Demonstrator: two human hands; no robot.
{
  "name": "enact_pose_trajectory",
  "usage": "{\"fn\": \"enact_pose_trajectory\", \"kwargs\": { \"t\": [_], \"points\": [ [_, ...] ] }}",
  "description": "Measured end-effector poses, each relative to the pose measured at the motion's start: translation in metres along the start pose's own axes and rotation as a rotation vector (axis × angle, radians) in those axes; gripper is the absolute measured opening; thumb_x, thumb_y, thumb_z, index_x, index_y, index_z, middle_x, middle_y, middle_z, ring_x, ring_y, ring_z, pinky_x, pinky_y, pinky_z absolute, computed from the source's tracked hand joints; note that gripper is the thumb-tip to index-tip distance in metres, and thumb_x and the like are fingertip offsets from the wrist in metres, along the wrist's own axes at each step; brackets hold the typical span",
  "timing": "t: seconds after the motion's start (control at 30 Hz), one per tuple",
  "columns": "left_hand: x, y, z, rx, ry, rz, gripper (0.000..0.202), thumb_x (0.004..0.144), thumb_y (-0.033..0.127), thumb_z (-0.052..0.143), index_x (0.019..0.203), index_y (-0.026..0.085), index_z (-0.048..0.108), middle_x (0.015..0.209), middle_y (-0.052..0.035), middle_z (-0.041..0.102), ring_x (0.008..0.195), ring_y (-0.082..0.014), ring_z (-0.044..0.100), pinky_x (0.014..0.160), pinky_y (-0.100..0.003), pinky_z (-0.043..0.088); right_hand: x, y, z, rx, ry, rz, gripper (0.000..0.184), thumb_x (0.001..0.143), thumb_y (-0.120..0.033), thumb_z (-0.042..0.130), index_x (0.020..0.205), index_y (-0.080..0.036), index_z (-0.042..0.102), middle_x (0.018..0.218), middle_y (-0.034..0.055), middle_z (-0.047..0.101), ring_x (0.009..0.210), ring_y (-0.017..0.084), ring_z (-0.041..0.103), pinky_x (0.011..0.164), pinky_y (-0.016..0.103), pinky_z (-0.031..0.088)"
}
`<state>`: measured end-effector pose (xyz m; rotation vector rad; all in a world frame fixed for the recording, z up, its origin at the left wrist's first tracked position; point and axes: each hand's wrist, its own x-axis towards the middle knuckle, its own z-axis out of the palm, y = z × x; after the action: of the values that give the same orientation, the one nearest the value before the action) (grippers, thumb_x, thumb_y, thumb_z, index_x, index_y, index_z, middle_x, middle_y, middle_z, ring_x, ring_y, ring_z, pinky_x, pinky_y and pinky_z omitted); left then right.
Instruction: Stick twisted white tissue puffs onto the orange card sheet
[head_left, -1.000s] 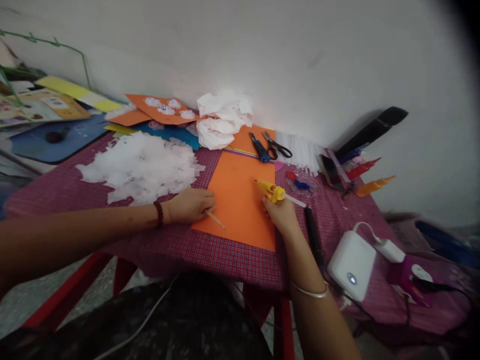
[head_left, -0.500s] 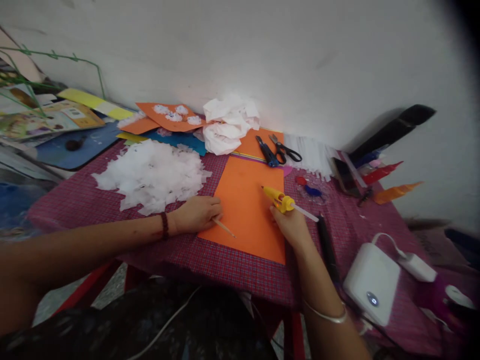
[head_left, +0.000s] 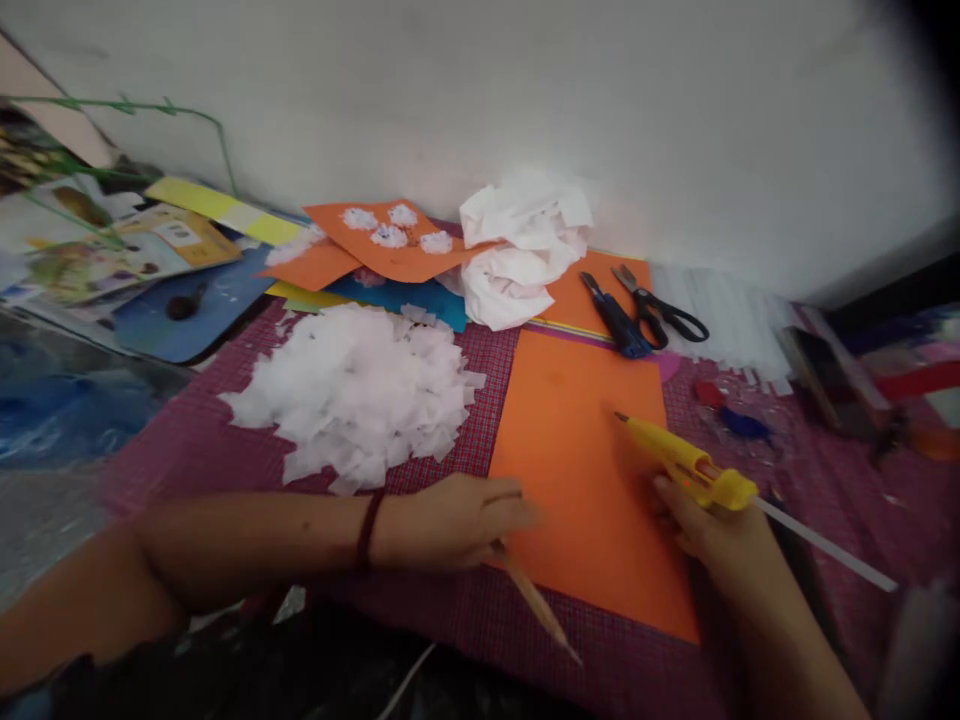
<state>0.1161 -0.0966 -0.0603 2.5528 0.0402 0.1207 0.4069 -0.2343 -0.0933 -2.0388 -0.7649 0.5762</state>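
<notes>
My right hand point(head_left: 705, 520) is closed around a yellow glue gun point(head_left: 682, 462) with a long clear glue stick out of its back end. Its dark nozzle points up and left above an orange sheet of paper point(head_left: 570, 440). My left hand point(head_left: 457, 520), blurred at the fingertips, grips a thin pointed wooden stick point(head_left: 536, 600) that slants down to the right, past the sheet's lower left edge. Left of the sheet is a heap of white paper pieces point(head_left: 360, 390).
Behind the sheet lie black-handled scissors point(head_left: 660, 305) and a blue-handled tool point(head_left: 615, 315). Crumpled white paper point(head_left: 517, 250) sits near the wall, beside an orange sheet with white tufts point(head_left: 390, 245). White strips point(head_left: 720, 310) and a phone point(head_left: 825, 375) are at right.
The view has shifted left and closer. My left hand has turned the stick so more of it shows, pointing down to the right. The glue gun stays in my right hand.
</notes>
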Motion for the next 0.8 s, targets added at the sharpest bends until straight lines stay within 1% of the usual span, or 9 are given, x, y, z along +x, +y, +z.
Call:
{"fn": "enact_pose_trajectory", "kwargs": {
  "t": [0.07,0.17,0.27,0.43,0.53,0.6,0.67,0.7,0.8],
  "points": [
    [-0.003,0.007,-0.004,-0.016,-0.057,0.09,0.021,0.09,0.011,0.051,0.11,0.017,0.053,0.087,-0.0036,0.06,0.067,-0.0142,0.055,0.055,-0.025,0.043,-0.005,-0.01,-0.001,0.072,0.0,0.118,0.043,0.066,-0.051,0.075,0.092,-0.019,0.064,0.063,0.0035,0.065,0.047,0.017,0.056,0.04,0.028,0.044],
    [-0.006,0.011,-0.006,-0.068,-0.115,0.116,0.013,0.089,0.012,0.056,0.1,0.017,0.056,0.085,-0.003,0.063,0.066,-0.0152,0.057,0.053,-0.027,0.042,-0.009,-0.028,0.001,0.129,0.015,0.183,0.048,0.061,-0.053,0.077,0.092,-0.019,0.061,0.073,0.0057,0.069,0.051,0.016,0.059,0.044,0.028,0.047],
    [-0.005,0.01,-0.002,-0.1,-0.154,0.128,0.011,0.084,0.016,0.064,0.093,0.018,0.058,0.083,-0.0022,0.064,0.063,-0.0166,0.057,0.051,-0.029,0.04,-0.01,-0.037,0.003,0.126,0.004,0.185,0.048,0.062,-0.053,0.076,0.093,-0.019,0.061,0.08,0.0073,0.071,0.053,0.015,0.059,0.048,0.029,0.05],
    [-0.001,0.013,0.001,-0.137,-0.214,0.096,0.013,0.079,0.009,0.065,0.088,0.018,0.06,0.086,-0.0035,0.067,0.07,-0.0179,0.061,0.056,-0.029,0.044,-0.011,-0.035,0.0,0.11,-0.016,0.169,0.043,0.067,-0.049,0.074,0.094,-0.018,0.062,0.081,0.0067,0.07,0.057,0.014,0.06,0.05,0.028,0.05],
    [0.002,0.008,0.0,-0.353,-0.156,-0.055,0.01,0.088,0.013,0.053,0.081,0.018,0.058,0.082,-0.0025,0.065,0.068,-0.0147,0.06,0.058,-0.025,0.045,-0.011,-0.032,-0.001,0.098,-0.028,0.169,0.041,0.069,-0.048,0.073,0.094,-0.018,0.062,0.078,0.006,0.069,0.058,0.014,0.06,0.05,0.027,0.049],
    [0.005,0.0,0.0,-0.614,-0.08,-0.264,0.021,0.096,0.022,0.043,0.077,0.018,0.053,0.072,-0.0003,0.061,0.062,-0.0116,0.057,0.055,-0.023,0.045,-0.011,-0.03,-0.001,0.1,-0.027,0.158,0.042,0.069,-0.049,0.073,0.095,-0.018,0.062,0.078,0.0056,0.068,0.057,0.014,0.059,0.05,0.027,0.049],
    [0.008,-0.01,-0.001,-0.916,-0.029,-0.475,0.028,0.099,0.036,0.038,0.082,0.018,0.051,0.066,0.0021,0.056,0.053,-0.0097,0.053,0.047,-0.021,0.044,-0.01,-0.03,-0.001,0.1,-0.024,0.14,0.045,0.068,-0.051,0.074,0.094,-0.017,0.061,0.076,0.0048,0.067,0.056,0.013,0.057,0.05,0.026,0.048],
    [0.01,-0.014,-0.002,-1.058,-0.015,-0.546,0.03,0.098,0.042,0.037,0.086,0.018,0.05,0.066,0.0026,0.055,0.049,-0.0091,0.052,0.044,-0.02,0.043,-0.01,-0.031,-0.001,0.096,-0.028,0.131,0.045,0.068,-0.051,0.074,0.094,-0.017,0.06,0.074,0.0042,0.066,0.054,0.013,0.056,0.049,0.026,0.047],
    [0.014,-0.019,-0.006,-1.325,0.045,-0.585,0.031,0.095,0.047,0.044,0.09,0.017,0.051,0.075,0.0009,0.056,0.05,-0.0085,0.053,0.043,-0.021,0.047,-0.009,-0.034,0.0,0.084,-0.037,0.103,0.047,0.067,-0.053,0.074,0.092,-0.017,0.06,0.068,0.0022,0.063,0.052,0.012,0.054,0.048,0.026,0.046]
  ]
}}
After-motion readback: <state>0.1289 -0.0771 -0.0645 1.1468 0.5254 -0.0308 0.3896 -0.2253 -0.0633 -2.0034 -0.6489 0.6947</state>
